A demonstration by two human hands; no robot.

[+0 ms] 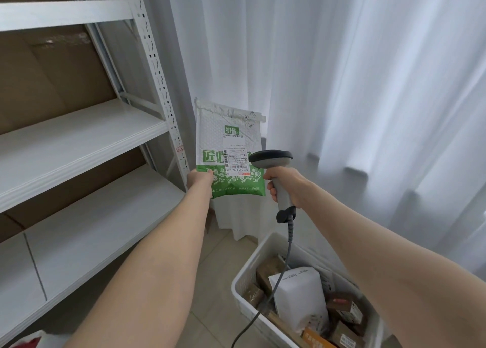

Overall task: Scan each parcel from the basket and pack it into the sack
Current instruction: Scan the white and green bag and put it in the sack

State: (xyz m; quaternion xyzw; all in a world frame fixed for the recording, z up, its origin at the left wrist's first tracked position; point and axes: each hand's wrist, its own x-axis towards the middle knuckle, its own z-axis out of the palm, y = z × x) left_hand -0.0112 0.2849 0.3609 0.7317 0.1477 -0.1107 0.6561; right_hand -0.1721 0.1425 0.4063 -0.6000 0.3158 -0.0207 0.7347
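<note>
My left hand [200, 180] grips the lower left corner of a white and green bubble mailer parcel [228, 137], held upright at arm's length with its shipping label facing me. My right hand [285, 186] is closed around the handle of a grey barcode scanner [273, 161], whose head sits just in front of the label's right edge. The scanner's coiled cable [285, 258] hangs down past the white basket [252, 263] at lower right, which holds several brown boxes and a white parcel [299, 295]. No sack can be clearly made out.
A white metal shelving unit [86, 134] fills the left side, with cardboard behind its shelves. White curtains [355, 84] hang behind the parcel and to the right. The floor is beige tile [210, 282]. Something red [29, 343] shows at the bottom left corner.
</note>
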